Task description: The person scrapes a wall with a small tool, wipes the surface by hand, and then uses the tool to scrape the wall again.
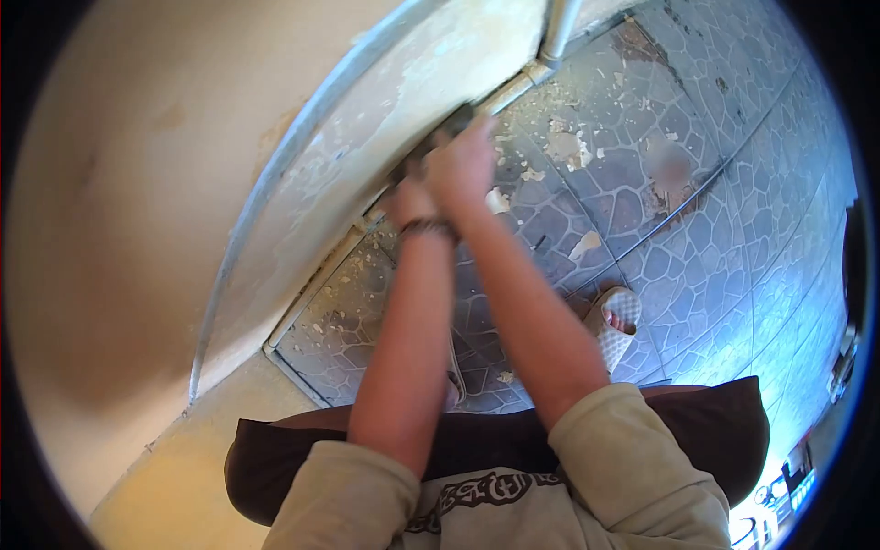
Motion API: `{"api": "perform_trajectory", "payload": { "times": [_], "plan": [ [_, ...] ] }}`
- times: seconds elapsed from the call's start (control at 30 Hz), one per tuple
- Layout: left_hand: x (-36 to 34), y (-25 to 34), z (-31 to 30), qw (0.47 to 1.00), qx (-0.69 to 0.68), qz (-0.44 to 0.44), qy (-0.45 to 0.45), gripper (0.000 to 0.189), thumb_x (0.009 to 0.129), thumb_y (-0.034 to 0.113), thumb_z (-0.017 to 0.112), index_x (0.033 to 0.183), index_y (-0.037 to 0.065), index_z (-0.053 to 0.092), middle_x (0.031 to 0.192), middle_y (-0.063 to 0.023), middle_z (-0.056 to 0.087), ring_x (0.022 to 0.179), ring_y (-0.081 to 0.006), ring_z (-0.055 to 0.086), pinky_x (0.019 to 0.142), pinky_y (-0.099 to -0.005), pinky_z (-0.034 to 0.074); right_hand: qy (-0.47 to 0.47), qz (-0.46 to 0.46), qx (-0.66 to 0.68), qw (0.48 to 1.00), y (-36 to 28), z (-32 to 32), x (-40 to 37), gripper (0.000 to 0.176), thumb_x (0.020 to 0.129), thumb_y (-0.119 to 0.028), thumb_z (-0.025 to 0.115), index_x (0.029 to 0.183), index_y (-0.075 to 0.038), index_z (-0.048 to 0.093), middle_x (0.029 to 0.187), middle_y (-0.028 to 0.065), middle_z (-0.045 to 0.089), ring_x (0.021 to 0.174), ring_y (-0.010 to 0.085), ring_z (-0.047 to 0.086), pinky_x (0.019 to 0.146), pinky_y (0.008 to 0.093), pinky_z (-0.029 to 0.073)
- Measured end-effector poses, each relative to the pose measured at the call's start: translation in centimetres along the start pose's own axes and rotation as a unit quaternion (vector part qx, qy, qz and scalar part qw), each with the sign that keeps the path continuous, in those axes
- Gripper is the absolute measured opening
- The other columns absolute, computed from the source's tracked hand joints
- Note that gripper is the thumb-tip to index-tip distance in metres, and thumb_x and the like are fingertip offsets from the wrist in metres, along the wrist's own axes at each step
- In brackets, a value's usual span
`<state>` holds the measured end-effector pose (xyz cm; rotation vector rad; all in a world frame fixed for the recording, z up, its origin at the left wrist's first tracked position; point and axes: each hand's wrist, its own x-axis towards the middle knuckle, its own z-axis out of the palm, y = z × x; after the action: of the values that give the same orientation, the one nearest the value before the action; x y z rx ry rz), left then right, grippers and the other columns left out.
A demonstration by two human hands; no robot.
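A long, dark, narrow tool [465, 116] lies along the foot of the peeling wall [403, 101]; motion blur hides its exact kind. My left hand [414, 200], with a beaded bracelet at the wrist, is closed on its near end. Just beyond it, my right hand [466, 163] is closed around the same tool, farther along. Both hands are smeared by movement and sit close together, so parts of the fingers and the tool's middle are hidden.
A pale pipe [500, 94] runs along the wall's base and joins an upright pipe [557, 37]. Paint flakes [570, 147] litter the stone-patterned floor [669, 266]. A sandaled foot [616, 321] stands to the right. A curved grey strip [275, 170] crosses the wall.
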<state>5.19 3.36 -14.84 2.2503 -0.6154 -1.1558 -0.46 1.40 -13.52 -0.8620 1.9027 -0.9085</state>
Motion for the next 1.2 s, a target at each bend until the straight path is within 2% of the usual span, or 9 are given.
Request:
{"api": "perform_trajectory", "payload": {
  "times": [0.17,0.23,0.27,0.33,0.47,0.63,0.9,1.0,1.2],
  "plan": [
    [6.0,-7.1,-1.9,0.947,0.277,0.165,-0.009,0.057,0.090,0.035,0.060,0.133,0.004,0.042,0.124,-0.0188,0.061,0.115,-0.0318,0.059,0.093,-0.0447,0.049,-0.073,0.048,0.097,0.991,-0.7,-0.4,-1.5,0.049,0.082,-0.002,0.058,0.125,0.003,0.036,0.106,0.0353,0.058,0.103,0.0500,0.057,0.091,0.0537,0.043],
    [1.1,-0.9,1.4,0.991,0.112,0.062,-0.042,0.062,0.092,0.035,0.056,0.138,0.007,0.026,0.122,-0.0199,0.061,0.109,-0.0319,0.062,0.087,-0.0458,0.051,0.098,-0.075,0.024,0.992,1.3,-1.0,2.5,0.048,0.079,-0.007,0.064,0.118,0.006,0.040,0.091,0.0307,0.063,0.090,0.0491,0.062,0.083,0.0513,0.049],
    [-2.3,2.2,4.5,0.952,-0.296,-0.060,-0.049,0.077,0.095,0.020,0.056,0.148,0.004,0.003,0.123,-0.0253,0.057,0.103,-0.0328,0.064,0.085,-0.0492,0.051,0.049,0.008,0.046,0.998,0.0,-4.1,4.9,0.049,0.079,-0.009,0.066,0.119,0.006,0.043,0.098,0.0285,0.064,0.092,0.0455,0.063,0.082,0.0470,0.051],
    [-2.4,6.3,8.0,0.887,-0.432,-0.163,0.009,0.076,0.094,0.017,0.055,0.144,0.005,-0.001,0.118,-0.0253,0.058,0.104,-0.0301,0.062,0.076,-0.0438,0.053,-0.014,-0.013,0.052,0.998,-0.5,-7.0,8.5,0.054,0.078,-0.012,0.070,0.120,0.006,0.042,0.104,0.0284,0.063,0.097,0.0430,0.064,0.084,0.0440,0.052],
    [0.3,0.1,4.7,0.886,-0.453,-0.093,0.044,0.042,0.096,0.015,0.050,0.131,0.002,0.030,0.122,-0.0222,0.057,0.108,-0.0299,0.060,0.082,-0.0487,0.053,0.023,0.017,0.043,0.999,-0.8,-3.1,3.9,0.055,0.078,-0.009,0.067,0.122,0.004,0.038,0.102,0.0316,0.061,0.096,0.0490,0.060,0.084,0.0503,0.049],
    [3.6,-5.6,-0.4,0.988,-0.133,0.079,0.012,0.049,0.095,0.011,0.053,0.136,0.000,0.029,0.124,-0.0205,0.056,0.106,-0.0307,0.061,0.084,-0.0462,0.054,-0.091,0.030,0.086,0.992,-0.3,0.1,-1.4,0.055,0.082,-0.005,0.059,0.129,0.003,0.031,0.106,0.0368,0.057,0.101,0.0521,0.057,0.087,0.0542,0.046],
    [-1.8,4.3,6.3,0.912,-0.387,-0.131,-0.008,0.077,0.087,0.001,0.061,0.145,0.002,0.011,0.130,-0.0229,0.052,0.099,-0.0265,0.064,0.080,-0.0371,0.055,0.064,-0.065,-0.010,0.996,0.8,-5.0,6.9,0.050,0.082,-0.011,0.065,0.123,0.002,0.038,0.102,0.0323,0.062,0.094,0.0481,0.062,0.083,0.0512,0.050],
    [7.4,-7.1,5.0,0.976,-0.184,0.111,0.042,0.062,0.085,0.001,0.063,0.138,-0.002,0.031,0.133,-0.0219,0.051,0.101,-0.0245,0.063,0.079,-0.0387,0.054,0.045,-0.030,0.001,0.999,-0.3,0.1,0.0,0.053,0.081,-0.005,0.064,0.123,0.001,0.033,0.095,0.0341,0.061,0.089,0.0540,0.058,0.082,0.0558,0.046],
    [3.9,-6.3,1.1,0.982,-0.132,0.132,-0.017,0.053,0.085,0.005,0.064,0.129,-0.008,0.038,0.123,-0.0229,0.055,0.095,-0.0248,0.064,0.075,-0.0407,0.055,0.041,-0.047,0.035,0.997,1.4,0.2,0.5,0.054,0.082,-0.010,0.067,0.127,0.001,0.038,0.100,0.0295,0.063,0.093,0.0482,0.062,0.084,0.0499,0.049]
  ]
}}
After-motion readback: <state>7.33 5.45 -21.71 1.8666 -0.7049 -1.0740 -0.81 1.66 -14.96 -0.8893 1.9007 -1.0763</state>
